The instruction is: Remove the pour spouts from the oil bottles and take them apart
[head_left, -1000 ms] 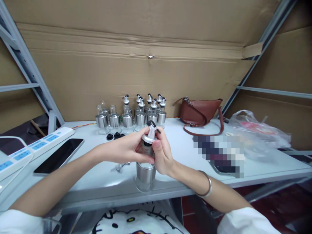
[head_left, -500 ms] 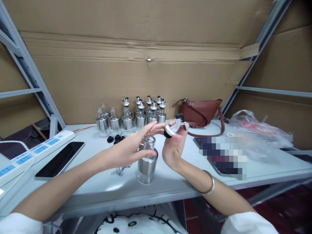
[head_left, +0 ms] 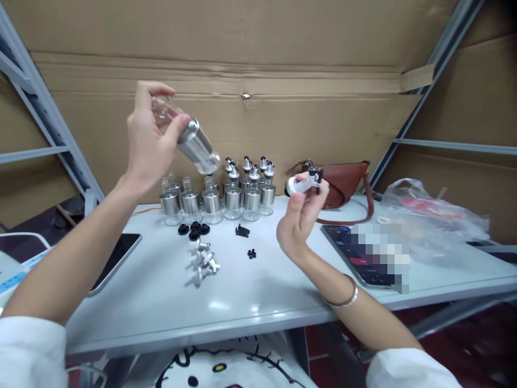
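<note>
Over the table's [head_left: 161, 312] back-left area, in front of the cardboard wall [head_left: 323, 118]: bottle [head_left: 196, 141] is in the air, neck inside left hand [head_left: 145, 143], base tilted down to the right. Pourer top [head_left: 301, 186] is apart from it, in right hand [head_left: 299, 218]. Row of bottles [head_left: 211, 202] near back edge, left of centre; plastic bag [head_left: 436, 215] near right edge; brown bag [head_left: 347, 180] at back edge; phone [head_left: 343, 241] toward front-right corner; mid-table, metal spouts [head_left: 208, 260], black stoppers [head_left: 194, 228], tiny black pieces [head_left: 252, 254]. Grip: left wrapped round bottle neck; right narrow, fingers on pourer top.
</note>
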`<state>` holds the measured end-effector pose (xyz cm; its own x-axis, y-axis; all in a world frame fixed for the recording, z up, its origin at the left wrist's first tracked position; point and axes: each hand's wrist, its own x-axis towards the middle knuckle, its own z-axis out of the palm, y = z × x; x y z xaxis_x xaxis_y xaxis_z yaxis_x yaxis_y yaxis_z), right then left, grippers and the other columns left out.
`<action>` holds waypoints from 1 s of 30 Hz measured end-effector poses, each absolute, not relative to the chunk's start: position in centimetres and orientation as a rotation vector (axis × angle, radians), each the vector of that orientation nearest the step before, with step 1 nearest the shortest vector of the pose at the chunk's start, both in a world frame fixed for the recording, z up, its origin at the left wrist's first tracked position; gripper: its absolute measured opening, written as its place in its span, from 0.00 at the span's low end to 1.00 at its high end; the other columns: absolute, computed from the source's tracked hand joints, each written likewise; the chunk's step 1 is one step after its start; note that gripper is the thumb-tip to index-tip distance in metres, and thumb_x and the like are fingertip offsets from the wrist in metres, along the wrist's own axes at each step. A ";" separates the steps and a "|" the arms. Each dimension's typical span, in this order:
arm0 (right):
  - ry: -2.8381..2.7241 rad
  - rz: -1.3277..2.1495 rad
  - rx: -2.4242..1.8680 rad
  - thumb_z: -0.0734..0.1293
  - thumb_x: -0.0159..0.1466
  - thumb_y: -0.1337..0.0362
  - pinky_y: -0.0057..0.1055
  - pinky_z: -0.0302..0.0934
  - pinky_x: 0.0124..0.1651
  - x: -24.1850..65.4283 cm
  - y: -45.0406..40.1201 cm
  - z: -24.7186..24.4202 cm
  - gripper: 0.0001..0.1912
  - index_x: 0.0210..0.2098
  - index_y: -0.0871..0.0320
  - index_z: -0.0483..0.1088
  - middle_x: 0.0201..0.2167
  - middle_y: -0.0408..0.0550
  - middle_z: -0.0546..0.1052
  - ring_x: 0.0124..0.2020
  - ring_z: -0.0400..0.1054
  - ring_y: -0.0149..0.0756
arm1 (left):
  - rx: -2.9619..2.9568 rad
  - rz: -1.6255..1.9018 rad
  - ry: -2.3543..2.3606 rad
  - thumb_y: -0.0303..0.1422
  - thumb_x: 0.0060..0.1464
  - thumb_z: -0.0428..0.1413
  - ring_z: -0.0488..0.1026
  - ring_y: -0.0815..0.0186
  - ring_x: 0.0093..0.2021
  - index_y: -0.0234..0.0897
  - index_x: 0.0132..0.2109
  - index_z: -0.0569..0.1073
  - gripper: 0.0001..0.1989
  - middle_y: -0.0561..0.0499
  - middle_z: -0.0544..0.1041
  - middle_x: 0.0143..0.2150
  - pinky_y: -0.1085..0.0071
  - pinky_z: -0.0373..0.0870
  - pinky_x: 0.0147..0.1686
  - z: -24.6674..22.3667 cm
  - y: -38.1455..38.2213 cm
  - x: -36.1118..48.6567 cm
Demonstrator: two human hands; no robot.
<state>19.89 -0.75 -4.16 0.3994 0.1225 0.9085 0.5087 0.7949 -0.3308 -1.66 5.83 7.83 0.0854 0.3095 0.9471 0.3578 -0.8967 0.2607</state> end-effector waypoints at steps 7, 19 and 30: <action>-1.222 -0.380 -0.669 0.54 0.67 0.63 0.45 0.57 0.53 19.4 -1.0 -4.3 0.10 0.48 0.51 0.59 0.46 0.51 0.61 0.51 0.60 0.42 | -2.249 -1.826 -0.987 0.42 0.51 0.59 0.66 0.71 0.37 0.38 0.48 0.62 0.22 0.56 0.72 0.40 0.68 0.63 0.42 7.7 13.6 -2.6; -1.314 -0.273 -0.639 0.57 0.66 0.64 0.44 0.57 0.53 19.5 -0.6 -4.6 0.10 0.48 0.51 0.60 0.45 0.49 0.63 0.49 0.61 0.40 | -2.292 -1.342 -1.505 0.29 0.54 0.54 0.69 0.58 0.45 0.33 0.52 0.61 0.18 0.44 0.72 0.39 0.62 0.64 0.50 4.9 17.5 -2.6; -1.418 -0.052 -0.722 0.64 0.62 0.63 0.37 0.60 0.47 19.6 -0.8 -4.4 0.06 0.40 0.55 0.66 0.39 0.47 0.68 0.44 0.64 0.36 | -2.338 -1.057 -1.880 0.30 0.54 0.54 0.69 0.50 0.49 0.27 0.54 0.60 0.21 0.35 0.71 0.45 0.58 0.64 0.50 2.0 20.0 -2.2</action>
